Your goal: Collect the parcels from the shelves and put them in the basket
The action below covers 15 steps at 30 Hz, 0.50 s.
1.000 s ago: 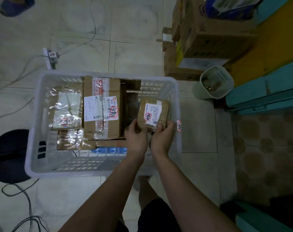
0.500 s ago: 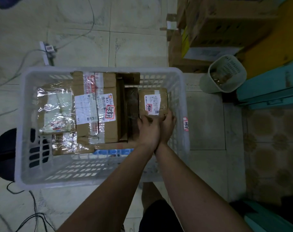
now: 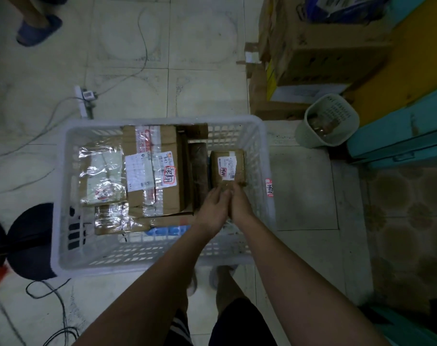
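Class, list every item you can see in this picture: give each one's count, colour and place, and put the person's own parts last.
basket: one, white plastic, on the tiled floor.
small parcel: one, brown with white label, at the basket's right side.
large parcel: one, brown, labelled, mid-basket.
clear-wrapped parcels: two at least, left in the basket.
bin: one, pale green, right of the basket.
cardboard boxes: several, brown, top right.
cables: several, on the floor, left.
slipper: one, blue, top left.
left hand: one, at the small parcel's near edge.
right hand: one, beside the left hand.
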Tool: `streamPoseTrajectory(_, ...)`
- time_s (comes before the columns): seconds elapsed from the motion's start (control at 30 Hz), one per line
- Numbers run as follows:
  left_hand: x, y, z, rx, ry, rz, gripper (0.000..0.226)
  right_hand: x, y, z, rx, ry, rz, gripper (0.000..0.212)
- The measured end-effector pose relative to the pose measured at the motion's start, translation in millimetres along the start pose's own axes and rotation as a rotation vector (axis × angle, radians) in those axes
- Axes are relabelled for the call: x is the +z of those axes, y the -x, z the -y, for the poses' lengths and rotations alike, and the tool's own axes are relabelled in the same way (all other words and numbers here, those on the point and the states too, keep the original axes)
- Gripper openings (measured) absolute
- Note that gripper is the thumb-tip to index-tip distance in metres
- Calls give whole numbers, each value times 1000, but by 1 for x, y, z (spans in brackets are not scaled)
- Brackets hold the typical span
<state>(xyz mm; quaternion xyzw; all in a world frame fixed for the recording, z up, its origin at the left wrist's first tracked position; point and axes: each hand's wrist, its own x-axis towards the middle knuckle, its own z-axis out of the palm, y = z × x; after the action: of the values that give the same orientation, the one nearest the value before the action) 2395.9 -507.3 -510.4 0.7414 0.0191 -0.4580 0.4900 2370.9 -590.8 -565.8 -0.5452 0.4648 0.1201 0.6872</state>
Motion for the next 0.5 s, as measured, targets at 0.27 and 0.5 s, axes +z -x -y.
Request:
streamPoseTrajectory(0.27,-44,93,-32,4,-445,84,50,-35,126,45,-26,629,61,22)
streamPoseTrajectory(0.5,-75,147,-51,204,-934,296,32,-56,242,44,-90,549,-280,25)
